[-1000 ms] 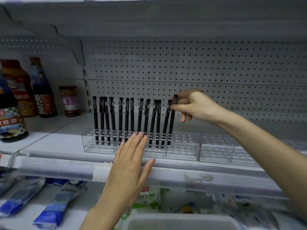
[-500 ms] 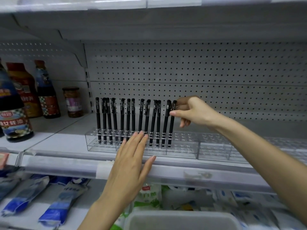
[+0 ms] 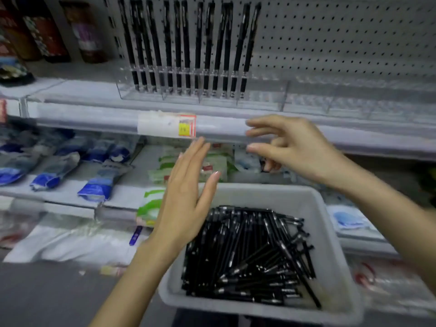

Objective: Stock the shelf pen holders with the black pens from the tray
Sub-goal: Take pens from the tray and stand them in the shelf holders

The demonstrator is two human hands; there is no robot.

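Black pens [image 3: 247, 256] lie heaped in a grey tray [image 3: 330, 208] directly below both hands, most of them pointing roughly the same way, a few crossed on top at the near right. The left hand [image 3: 186, 197] hovers over the tray's far left corner with its palm turned inward, fingers straight and pressed together, thumb apart, touching nothing. The right hand [image 3: 295, 147] hangs higher and to the right of it, above the tray's far rim, fingers loosely spread and slightly bent, thumb held apart below them — nothing is pinched between them. Above and beyond both hands, a row of standing pens [image 3: 188, 43] sits upright in the clear pen holders [image 3: 264, 90] on a white shelf, filling the holders' left part. Behind that row rises a pale pegboard wall [image 3: 342, 38]. The shelf's front rail [image 3: 94, 119] runs just past the right hand's fingertips and carries a white price label [image 3: 167, 125] with a yellow and red corner, just above the left hand's fingertips. Far to the upper left of the left hand stand dark sauce bottles [image 3: 47, 31] and a small jar [image 3: 87, 31], all blurred. On the lower shelf, left of the left hand, lie blue-and-white pouches [image 3: 99, 182]; green-and-white packets [image 3: 165, 166] lie behind its fingers. A grey floor [image 3: 47, 298] shows at the near left.
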